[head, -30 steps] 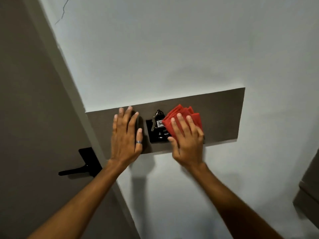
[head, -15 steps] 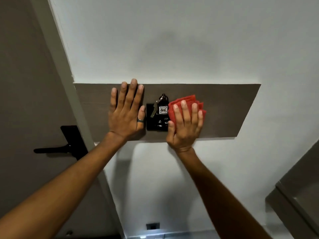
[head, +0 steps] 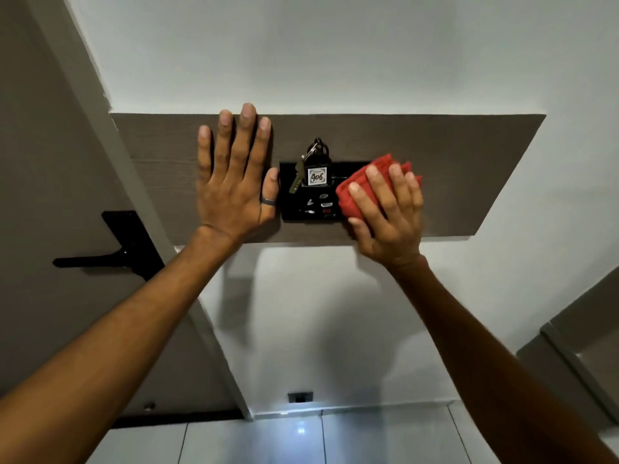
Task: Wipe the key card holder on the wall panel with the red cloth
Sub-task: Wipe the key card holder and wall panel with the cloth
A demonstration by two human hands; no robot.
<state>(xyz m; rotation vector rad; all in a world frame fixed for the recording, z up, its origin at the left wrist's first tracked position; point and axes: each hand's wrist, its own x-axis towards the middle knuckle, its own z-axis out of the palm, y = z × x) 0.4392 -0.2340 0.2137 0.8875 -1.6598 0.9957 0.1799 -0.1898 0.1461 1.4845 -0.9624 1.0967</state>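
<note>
A black key card holder [head: 310, 204] sits in the middle of a brown wall panel [head: 469, 169]. A key fob marked 406 [head: 317, 175] with a key hangs in its top slot. My right hand [head: 388, 216] presses a folded red cloth [head: 355, 192] against the holder's right edge, fingers spread over the cloth. My left hand [head: 234, 182] lies flat and open on the panel just left of the holder, its thumb with a ring touching the holder's left edge.
A brown door [head: 40, 195] with a black lever handle [head: 110, 252] stands at the left. White wall surrounds the panel. A small black socket [head: 300, 396] sits low on the wall above a tiled floor [head: 335, 437]. A grey cabinet edge [head: 582, 343] shows at the lower right.
My right hand has tilted and slid the red cloth slightly down and right along the holder's right side. The view has dropped lower. My left hand stays flat on the panel.
</note>
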